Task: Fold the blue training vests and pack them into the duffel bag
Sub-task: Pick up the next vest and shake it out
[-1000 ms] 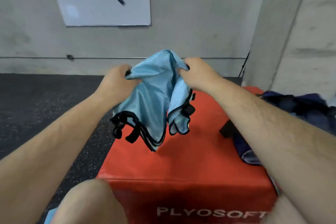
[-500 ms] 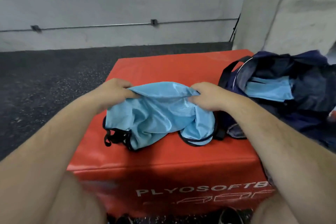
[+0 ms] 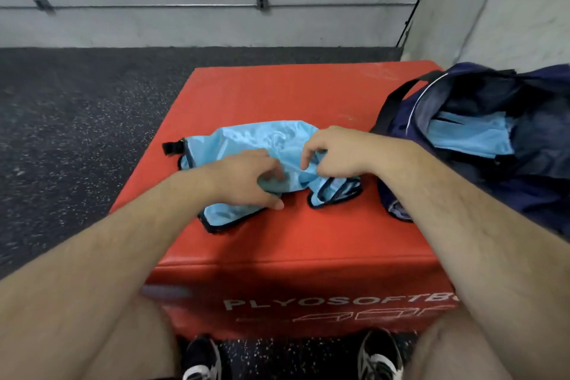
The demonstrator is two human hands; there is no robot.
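1. The left hand (image 3: pixel 243 177) and right hand (image 3: pixel 336 153) cover the blue vest's (image 3: pixel 246 139) middle.
2. The left hand's fingertips blur into the cloth: pinching or only pressing, it cannot be told.
3. The right edge cuts off the duffel bag (image 3: pixel 539 163), whose walls hide most of the folded vest (image 3: pixel 472 136) inside.
4. The right forearm hides the end of the white lettering (image 3: pixel 308 302) on the red box (image 3: pixel 277 95).
5. The bottom edge cuts off both shoes (image 3: pixel 202 358).
6. A purplish smear (image 3: pixel 163 291) by the left knee is too blurred to identify.

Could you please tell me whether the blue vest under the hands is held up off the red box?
No, the blue vest lies crumpled on the red box, with the left hand and right hand on it.
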